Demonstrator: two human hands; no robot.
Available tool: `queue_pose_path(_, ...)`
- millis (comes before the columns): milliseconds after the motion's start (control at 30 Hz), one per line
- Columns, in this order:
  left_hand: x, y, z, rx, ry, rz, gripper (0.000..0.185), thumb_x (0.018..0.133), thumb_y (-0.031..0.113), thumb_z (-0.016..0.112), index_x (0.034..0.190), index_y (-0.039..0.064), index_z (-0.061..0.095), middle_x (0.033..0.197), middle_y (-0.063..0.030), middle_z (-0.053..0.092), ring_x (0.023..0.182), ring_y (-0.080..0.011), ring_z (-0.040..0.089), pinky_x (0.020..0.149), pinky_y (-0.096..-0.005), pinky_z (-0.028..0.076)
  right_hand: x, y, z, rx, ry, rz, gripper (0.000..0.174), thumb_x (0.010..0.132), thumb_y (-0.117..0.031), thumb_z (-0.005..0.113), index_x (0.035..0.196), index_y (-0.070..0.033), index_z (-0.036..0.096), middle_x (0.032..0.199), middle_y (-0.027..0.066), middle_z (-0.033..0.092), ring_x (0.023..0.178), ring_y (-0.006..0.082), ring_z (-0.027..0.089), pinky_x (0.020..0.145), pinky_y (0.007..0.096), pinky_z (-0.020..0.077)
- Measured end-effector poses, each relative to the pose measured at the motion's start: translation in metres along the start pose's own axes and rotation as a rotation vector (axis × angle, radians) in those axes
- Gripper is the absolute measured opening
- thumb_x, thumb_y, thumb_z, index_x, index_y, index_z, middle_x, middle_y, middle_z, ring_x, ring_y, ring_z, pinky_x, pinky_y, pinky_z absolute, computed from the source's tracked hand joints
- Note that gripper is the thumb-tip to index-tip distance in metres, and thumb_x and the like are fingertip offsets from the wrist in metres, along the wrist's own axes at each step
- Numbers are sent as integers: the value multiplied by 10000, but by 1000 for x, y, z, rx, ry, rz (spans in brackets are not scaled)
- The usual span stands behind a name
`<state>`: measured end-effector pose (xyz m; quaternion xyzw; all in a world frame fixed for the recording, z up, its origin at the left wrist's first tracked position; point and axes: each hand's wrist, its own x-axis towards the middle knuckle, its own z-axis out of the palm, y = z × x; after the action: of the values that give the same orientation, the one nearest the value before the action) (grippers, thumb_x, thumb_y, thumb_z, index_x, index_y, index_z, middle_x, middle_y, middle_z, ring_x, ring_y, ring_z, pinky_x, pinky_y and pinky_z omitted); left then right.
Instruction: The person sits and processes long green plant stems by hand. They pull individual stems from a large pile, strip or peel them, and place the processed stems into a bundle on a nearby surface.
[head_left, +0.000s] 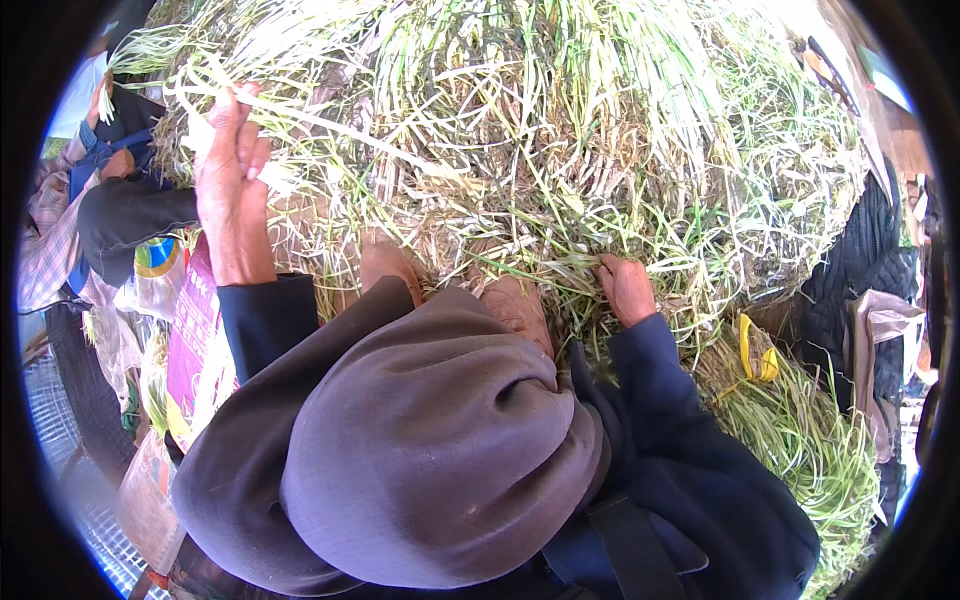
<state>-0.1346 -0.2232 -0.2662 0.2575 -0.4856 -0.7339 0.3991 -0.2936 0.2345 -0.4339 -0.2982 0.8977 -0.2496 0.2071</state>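
A broad heap of long green and pale plant stalks (540, 135) spreads in front of my feet. At the upper left, my left hand (236, 150) is raised over the heap's edge, with a few pale stalks (345, 131) pinched between thumb and forefinger; one long stalk trails to the right. My right hand (626, 285) is low at the heap's near edge, fingers curled around some thin green stalks (559, 266). Where those stalks end in the tangle is hidden.
Another person's hand (118, 163) rests at the far left; their other hand holds a bunch of stalks (150, 56). A bundle with a yellow tie (757, 356) lies at my right. A purple printed bag (191, 322) is at left, black netting (851, 247) at right.
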Motion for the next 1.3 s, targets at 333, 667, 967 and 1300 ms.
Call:
queue_pose_path(333, -33, -47, 38, 28, -12, -153, 199, 1034, 202, 597, 1153, 51, 546, 1117, -123, 691, 507, -7, 289, 425, -171, 244, 14, -84, -61, -242, 297, -400, 208, 909, -238, 721, 940, -33, 701, 991, 115, 644, 804, 308, 672, 673, 393, 550)
queue_pose_path(667, -46, -63, 55, -33, -74, -232, 72, 1021, 133, 599, 1068, 80, 590, 1075, -160, 718, 496, -2, 286, 422, -170, 246, 31, -148, -45, 55, 173, -543, 403, 898, -254, 751, 1228, -62, 619, 1025, 129, 678, 737, 316, 683, 616, 369, 558)
queue_pose_path(967, -44, -65, 46, -66, -46, -284, 103, 1015, 142, 612, 1091, 75, 593, 1052, -139, 713, 510, -10, 311, 423, -171, 252, 23, -146, -34, 147, 120, -653, 164, 924, -140, 708, 1036, -23, 686, 866, 107, 651, 710, 293, 654, 615, 382, 523)
queue_pose_path(1300, -48, -76, 38, -160, 39, -240, 96, 1019, 142, 607, 1076, 65, 606, 998, -104, 704, 519, -19, 336, 424, -186, 264, 3, -145, -33, 184, 191, -698, 140, 874, -33, 703, 774, -28, 604, 690, 96, 512, 570, 280, 533, 521, 398, 420)
